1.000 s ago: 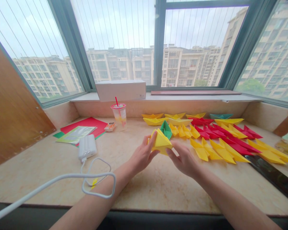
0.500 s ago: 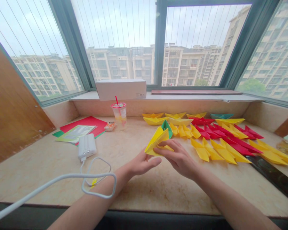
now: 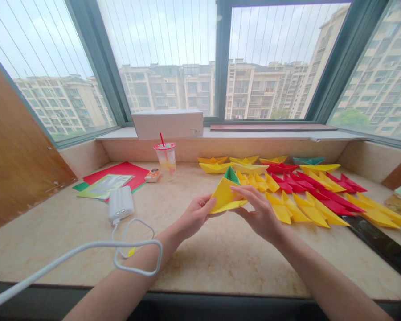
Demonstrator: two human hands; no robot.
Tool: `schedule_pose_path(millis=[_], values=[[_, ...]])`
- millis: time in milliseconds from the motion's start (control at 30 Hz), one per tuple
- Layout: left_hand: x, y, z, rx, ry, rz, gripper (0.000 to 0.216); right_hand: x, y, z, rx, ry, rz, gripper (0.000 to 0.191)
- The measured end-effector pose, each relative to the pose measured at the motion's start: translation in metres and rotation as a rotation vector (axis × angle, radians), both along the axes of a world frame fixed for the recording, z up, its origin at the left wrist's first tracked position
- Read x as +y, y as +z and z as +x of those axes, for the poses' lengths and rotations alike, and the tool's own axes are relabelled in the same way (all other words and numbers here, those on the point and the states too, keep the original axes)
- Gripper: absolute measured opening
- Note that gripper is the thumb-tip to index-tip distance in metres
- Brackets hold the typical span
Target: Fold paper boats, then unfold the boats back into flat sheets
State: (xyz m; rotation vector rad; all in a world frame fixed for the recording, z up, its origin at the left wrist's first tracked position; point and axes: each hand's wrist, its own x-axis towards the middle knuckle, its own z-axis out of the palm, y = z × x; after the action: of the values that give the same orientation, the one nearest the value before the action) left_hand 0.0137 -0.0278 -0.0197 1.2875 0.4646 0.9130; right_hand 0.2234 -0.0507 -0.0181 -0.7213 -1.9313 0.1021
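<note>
Green boat (image 3: 231, 174) partly hidden behind yellow paper (image 3: 227, 196), black object (image 3: 381, 243) cut off right

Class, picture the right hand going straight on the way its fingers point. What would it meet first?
Most likely the yellow folded paper: the right hand points leftward and slightly away from the person, right at it. Depth is hard to judge, but the two appear to touch.
</note>
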Motion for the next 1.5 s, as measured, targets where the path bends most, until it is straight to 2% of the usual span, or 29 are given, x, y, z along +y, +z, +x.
schedule_pose_path(millis=[200, 300, 400, 467, 600, 700, 833, 900, 967, 1100, 1167, 1267, 1367, 1500], values=[[0.004, -0.005, -0.004, 0.086, -0.024, 0.034, 0.042, 0.003, 0.001, -0.004, 0.044, -0.221, 0.014, 0.058], [0.001, -0.005, -0.005, 0.105, -0.069, 0.066, 0.045, 0.005, -0.001, -0.003, 0.095, -0.295, -0.163, 0.058], [-0.003, -0.004, -0.004, 0.127, -0.09, 0.12, 0.05, 0.006, -0.002, -0.003, 0.114, -0.262, -0.391, 0.037], [-0.006, -0.005, -0.002, 0.178, -0.093, 0.184, 0.052, 0.007, -0.003, -0.002, 0.131, -0.263, -0.455, 0.031], [-0.005, -0.008, 0.0, 0.26, -0.03, 0.201, 0.048, 0.008, -0.002, -0.001, 0.22, -0.231, -0.541, 0.037], [-0.002, -0.007, -0.001, 0.208, -0.011, 0.12, 0.045, 0.009, 0.001, 0.001, 0.295, -0.135, -0.631, 0.045], [0.0, -0.003, -0.003, 0.164, -0.012, 0.072, 0.048, 0.007, 0.009, 0.003, 0.289, -0.022, -0.755, 0.052], [-0.001, -0.004, -0.002, 0.192, -0.002, 0.099, 0.048, 0.006, 0.011, 0.004, 0.298, -0.024, -0.766, 0.054], [-0.001, -0.006, -0.001, 0.233, 0.067, 0.178, 0.048, 0.005, 0.012, 0.003, 0.317, -0.053, -0.761, 0.053], [0.002, -0.011, -0.002, 0.35, 0.306, 0.469, 0.05, 0.004, 0.009, -0.001, 0.365, -0.018, -0.806, 0.049], [0.004, -0.013, -0.004, 0.399, 0.354, 0.577, 0.046, 0.002, 0.009, -0.003, 0.38, 0.05, -0.808, 0.047], [0.009, -0.017, -0.005, 0.398, 0.373, 0.535, 0.049, -0.001, 0.011, -0.006, 0.408, 0.165, -0.76, 0.044], [0.009, -0.021, -0.003, 0.38, 0.349, 0.453, 0.056, -0.003, 0.009, -0.01, 0.394, 0.193, -0.704, 0.04], [0.004, -0.021, 0.001, 0.415, 0.278, 0.535, 0.065, 0.0, -0.006, -0.017, 0.314, 0.183, -0.67, 0.037]])
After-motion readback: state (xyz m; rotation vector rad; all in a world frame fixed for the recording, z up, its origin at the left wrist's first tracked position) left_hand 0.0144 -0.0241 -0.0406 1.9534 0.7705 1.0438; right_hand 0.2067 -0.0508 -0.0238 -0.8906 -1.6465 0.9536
